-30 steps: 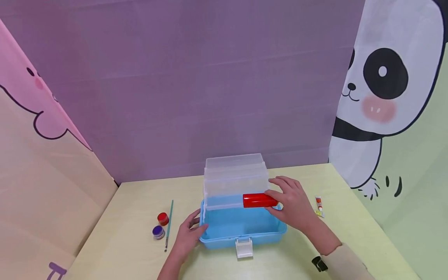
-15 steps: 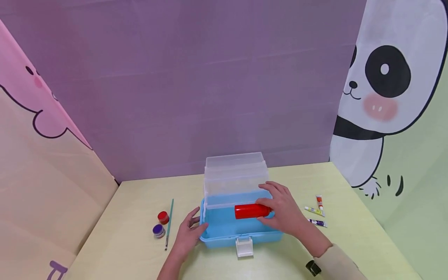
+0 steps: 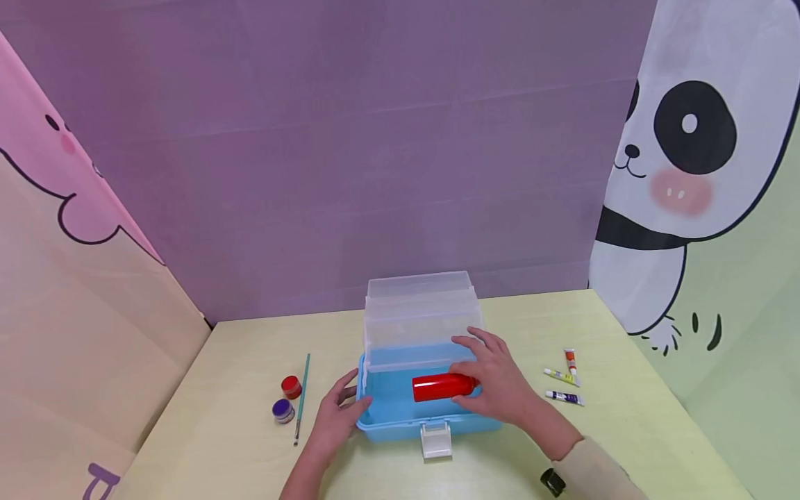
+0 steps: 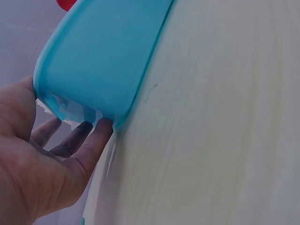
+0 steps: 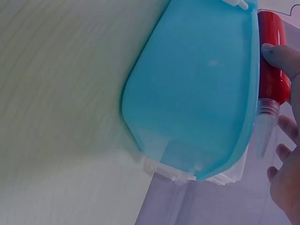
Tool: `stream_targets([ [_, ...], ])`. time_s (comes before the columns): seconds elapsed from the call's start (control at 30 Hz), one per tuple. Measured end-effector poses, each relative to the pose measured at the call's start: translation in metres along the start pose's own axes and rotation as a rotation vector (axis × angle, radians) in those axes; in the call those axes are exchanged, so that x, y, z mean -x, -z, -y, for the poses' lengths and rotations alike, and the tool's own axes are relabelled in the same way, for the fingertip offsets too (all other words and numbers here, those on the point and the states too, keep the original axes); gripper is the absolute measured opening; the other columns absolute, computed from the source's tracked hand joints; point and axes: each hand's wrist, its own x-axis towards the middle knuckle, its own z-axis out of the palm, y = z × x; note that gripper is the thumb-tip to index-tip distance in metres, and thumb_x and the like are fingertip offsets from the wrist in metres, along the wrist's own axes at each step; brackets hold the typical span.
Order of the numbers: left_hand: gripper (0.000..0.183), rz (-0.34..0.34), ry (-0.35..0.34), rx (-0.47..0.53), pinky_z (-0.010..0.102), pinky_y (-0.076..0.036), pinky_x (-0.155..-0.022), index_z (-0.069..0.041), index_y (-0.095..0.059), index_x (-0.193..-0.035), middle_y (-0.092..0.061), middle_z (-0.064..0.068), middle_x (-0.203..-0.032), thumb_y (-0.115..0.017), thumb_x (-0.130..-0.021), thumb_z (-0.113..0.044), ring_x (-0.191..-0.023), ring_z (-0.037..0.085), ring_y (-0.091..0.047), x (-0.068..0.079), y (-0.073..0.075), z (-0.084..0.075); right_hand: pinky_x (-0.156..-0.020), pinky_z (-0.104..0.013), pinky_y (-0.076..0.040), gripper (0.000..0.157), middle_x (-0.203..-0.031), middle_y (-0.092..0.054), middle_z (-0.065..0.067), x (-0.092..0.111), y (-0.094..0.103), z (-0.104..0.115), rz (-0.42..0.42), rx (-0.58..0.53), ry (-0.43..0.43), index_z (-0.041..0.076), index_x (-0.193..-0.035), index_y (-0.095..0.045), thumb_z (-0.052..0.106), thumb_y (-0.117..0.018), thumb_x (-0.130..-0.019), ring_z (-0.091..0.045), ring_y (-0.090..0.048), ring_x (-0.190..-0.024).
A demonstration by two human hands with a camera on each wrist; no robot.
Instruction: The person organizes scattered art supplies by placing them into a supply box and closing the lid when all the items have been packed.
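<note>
At the near edge, a beige sleeve (image 3: 596, 472) is seen with a small black object (image 3: 553, 482) beside it. The left rim of a light-blue rectangular plastic box (image 3: 390, 435) is gripped by the left hand (image 3: 334, 420), thumb over the rim and fingers bent against the outer wall. A white plastic clasp (image 3: 436, 442) is hung at the front.

A glossy red cylindrical bottle (image 3: 437, 387), tipped with a clear tapered nozzle (image 5: 265, 133), is pinched between the thumb and forefinger of the right hand (image 3: 500, 382), the other fingers left spread. The bottle is held lying level over the open box; whether its underside touches the floor cannot be told. Since a second ago it has been carried leftward and lower in the head view, so it is judged better lined up with the box's interior.

To the left, a purple-lidded jar (image 3: 283, 411), a red-lidded jar (image 3: 291, 387) and a slim teal-handled brush (image 3: 302, 399) are laid out. To the right, three small paint tubes (image 3: 564, 398) are now fully uncovered by the hand. Behind, the translucent lid (image 3: 419, 298) is raised before a purple cloth backdrop (image 3: 375, 139).
</note>
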Motion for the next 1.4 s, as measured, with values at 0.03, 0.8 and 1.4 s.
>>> stream_targets([
  [0.03,0.069,-0.001,0.001,0.001,0.046,-0.056,-0.079,-0.012,-0.037,-0.149,-0.048,0.027,-0.134,-0.071,-0.090,-0.023,-0.116,0.043,-0.055,0.000,0.000,-0.001,-0.101,-0.058,-0.033,0.039,-0.135,-0.053,-0.009,0.000,-0.001,0.001,0.000,0.001,0.005,0.026,-0.096,-0.074,0.037,-0.090,-0.062,-0.037,-0.037,-0.131],
  [0.8,0.068,-0.004,0.000,0.004,0.047,-0.056,-0.080,-0.012,-0.038,-0.149,-0.049,0.026,-0.133,-0.070,-0.091,-0.023,-0.115,0.043,-0.056,0.000,0.000,0.000,-0.100,-0.055,-0.035,0.039,-0.133,-0.054,-0.008,0.000,-0.009,0.004,0.032,0.066,0.019,0.026,-0.097,-0.073,0.037,-0.088,-0.063,-0.034,-0.038,-0.131],
  [1.4,0.067,-0.011,0.013,0.024,0.046,-0.056,-0.079,-0.013,-0.040,-0.148,-0.050,0.026,-0.133,-0.072,-0.089,-0.022,-0.116,0.043,-0.055,0.000,-0.002,0.000,-0.099,-0.053,-0.037,0.043,-0.129,-0.057,-0.006,-0.001,-0.011,0.003,0.035,0.100,0.017,0.026,-0.099,-0.074,0.039,-0.089,-0.062,-0.031,-0.041,-0.128],
])
